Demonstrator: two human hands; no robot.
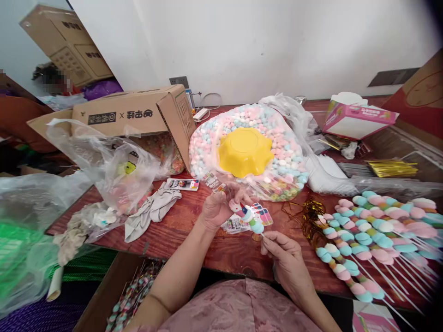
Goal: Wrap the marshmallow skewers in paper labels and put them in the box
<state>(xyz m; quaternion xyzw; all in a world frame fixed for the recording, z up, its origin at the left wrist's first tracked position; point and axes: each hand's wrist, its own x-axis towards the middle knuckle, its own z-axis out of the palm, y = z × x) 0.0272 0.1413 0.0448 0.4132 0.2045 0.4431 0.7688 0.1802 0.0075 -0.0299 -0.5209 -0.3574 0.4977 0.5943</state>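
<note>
watching my left hand (216, 210) closing its fingers round the upper end of a half-loaded skewer of pink, white and blue marshmallows (249, 219), while my right hand (284, 258) is pinching the thin white stick just below the last blue piece. the skewer is hanging tilted in the air between the two hands, just above the reddish wooden table (214, 251) and over some small printed sticker sheets (266, 215). behind it a big clear plastic bag of pastel marshmallows (284, 157) is lying with a yellow scalloped plastic bowl (245, 152) resting on it. to the right, a pile of finished marshmallow skewers (374, 230) is fanning across the table, a tangle of gold wire ties (311, 219) beside it.

risks, as i'm judging them: the stick's tip is hiding inside the left fingers, so a hard push from the right could be jabbing skin. a tight left grip could be squashing or splitting the soft pieces. and the right pinch is sitting on bare stick, so slipping there could be dropping the skewer near the table edge.
</note>
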